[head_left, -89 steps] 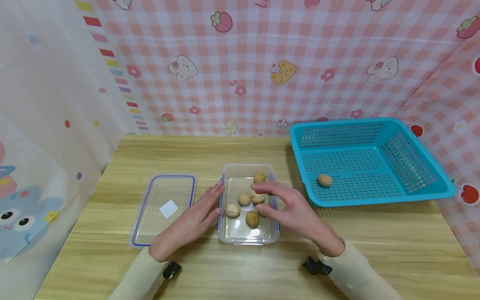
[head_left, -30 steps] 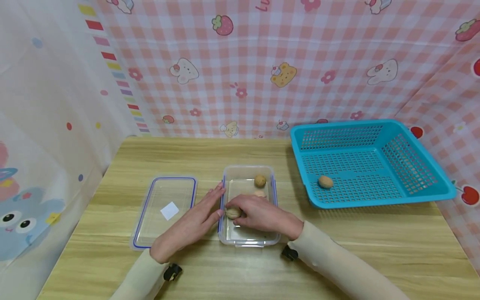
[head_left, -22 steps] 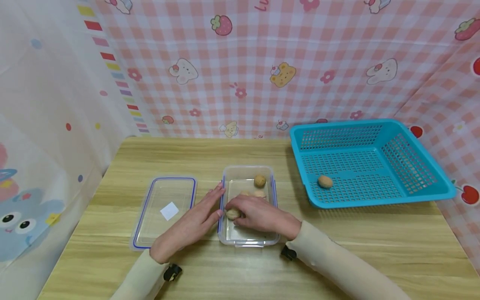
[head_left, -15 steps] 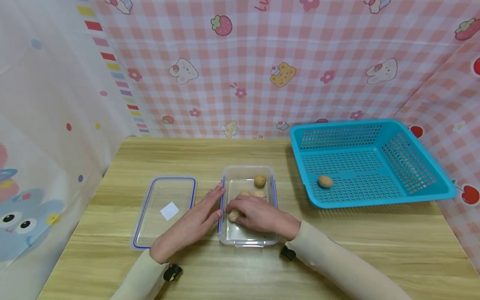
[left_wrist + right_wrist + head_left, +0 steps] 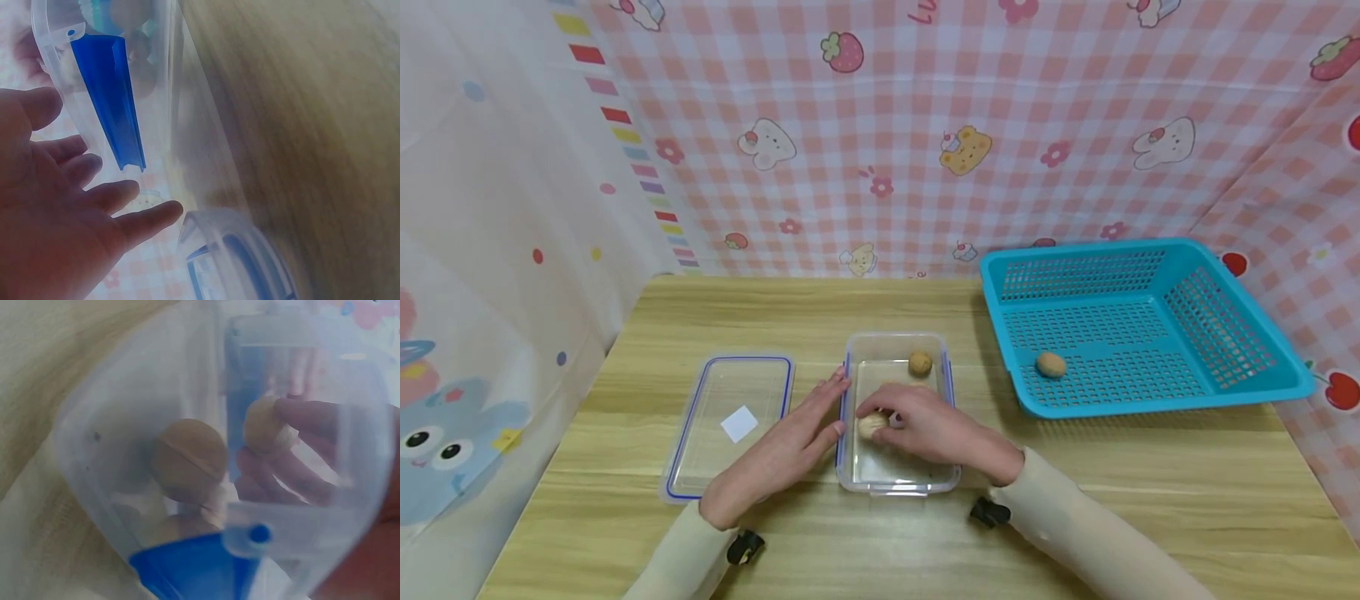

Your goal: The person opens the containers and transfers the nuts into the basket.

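A clear plastic food box (image 5: 859, 482) with blue side clips stands on the table, walnuts inside it. My right hand (image 5: 928, 421) reaches into the box and pinches a pale walnut (image 5: 871, 427) between thumb and fingers; the same walnut (image 5: 265, 425) shows through the box wall in the right wrist view. One walnut (image 5: 920, 363) lies at the box's far right. Another walnut (image 5: 190, 461) appears nearer the wall in the right wrist view, and my hand covers others from above. My left hand (image 5: 782, 446) stays beside the box's left wall, fingers extended, fingertips at the rim.
Left of the box lies its clear lid (image 5: 700, 433) with a blue seal and a white label (image 5: 739, 424), partly behind my left hand. A blue perforated basket (image 5: 1150, 407) stands at the back right, holding one walnut (image 5: 1051, 365). A checked cloth (image 5: 880, 108) hangs behind the table.
My right hand, spread over the box's right side three seconds ago, went left to the pale walnut. In the last half second hand and walnut shifted slightly right. My left hand has stayed put.
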Demonstrator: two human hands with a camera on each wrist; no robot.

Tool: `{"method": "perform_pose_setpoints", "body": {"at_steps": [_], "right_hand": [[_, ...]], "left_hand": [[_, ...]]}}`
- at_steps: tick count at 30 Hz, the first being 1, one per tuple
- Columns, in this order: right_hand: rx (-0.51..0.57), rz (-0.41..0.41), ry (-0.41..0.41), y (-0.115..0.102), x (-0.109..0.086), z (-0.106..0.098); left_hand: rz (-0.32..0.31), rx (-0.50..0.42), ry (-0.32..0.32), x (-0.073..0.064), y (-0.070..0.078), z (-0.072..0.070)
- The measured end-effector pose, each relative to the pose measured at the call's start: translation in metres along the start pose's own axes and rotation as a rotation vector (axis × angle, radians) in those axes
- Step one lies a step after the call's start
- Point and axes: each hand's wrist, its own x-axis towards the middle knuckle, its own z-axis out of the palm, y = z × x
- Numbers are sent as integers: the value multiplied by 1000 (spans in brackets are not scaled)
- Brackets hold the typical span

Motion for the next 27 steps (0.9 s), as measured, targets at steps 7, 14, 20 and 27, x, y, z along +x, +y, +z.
{"method": "perform_pose_setpoints", "body": {"at_steps": [7, 14, 20, 27], "right_hand": [[51, 16, 78, -6, -13, -12], [139, 5, 154, -12, -28, -26], [117, -16, 235, -13, -45, -42], [103, -57, 322, -11, -62, -61]], "left_hand": [[-14, -9, -6, 0, 1, 1], [-9, -6, 1, 0, 1, 1], [2, 4, 5, 0, 1, 1], [18, 11, 17, 2, -1, 3]]}}
